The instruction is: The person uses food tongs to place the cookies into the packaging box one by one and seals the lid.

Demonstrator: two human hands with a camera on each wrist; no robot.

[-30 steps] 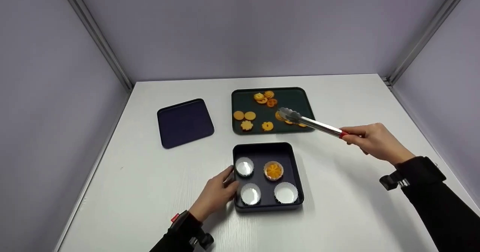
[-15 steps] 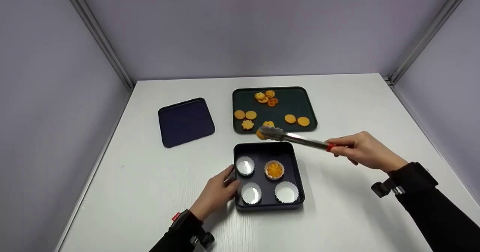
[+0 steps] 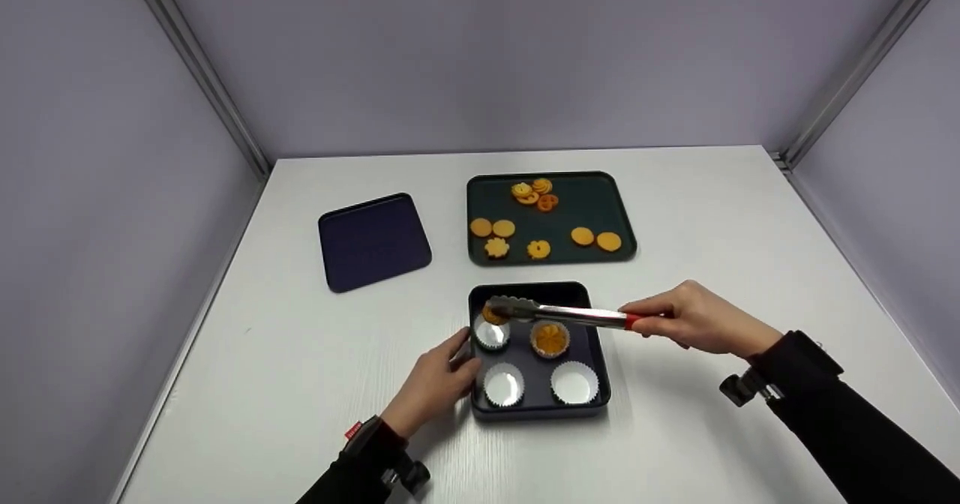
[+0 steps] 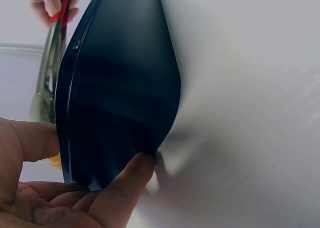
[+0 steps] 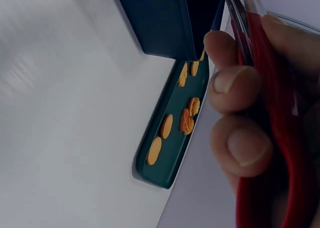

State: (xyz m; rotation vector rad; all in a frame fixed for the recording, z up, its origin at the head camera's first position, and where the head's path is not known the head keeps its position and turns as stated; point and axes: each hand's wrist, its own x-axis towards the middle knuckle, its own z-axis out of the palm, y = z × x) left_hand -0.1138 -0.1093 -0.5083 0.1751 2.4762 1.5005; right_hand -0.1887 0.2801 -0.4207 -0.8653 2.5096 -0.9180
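Observation:
My right hand (image 3: 701, 320) grips the red handles of metal tongs (image 3: 577, 315), which reach across a dark blue square tin (image 3: 540, 406). A round golden cookie (image 3: 493, 313) sits in the tongs' tips, just over the upper left white paper cup (image 3: 492, 334). My left hand (image 3: 431, 388) holds the tin's left side, one fingertip at the rim and another low on the wall in the left wrist view. A flower-patterned orange cookie (image 3: 550, 339) lies in the upper right cup. Two lower paper cups, left (image 3: 503, 385) and right (image 3: 574, 384), show bare white insides.
Behind the tin lies a dark green tray (image 3: 570, 219) with several cookies, some round and some flower-shaped, plus a pretzel-shaped one (image 3: 547, 202). A shallow dark blue square tray or lid (image 3: 375, 243) lies at the left. Walls close off the back and sides.
My right hand has brought the tongs from the green tray's right part down and left over the tin, carrying a cookie off the tray. My left hand stays at the tin.

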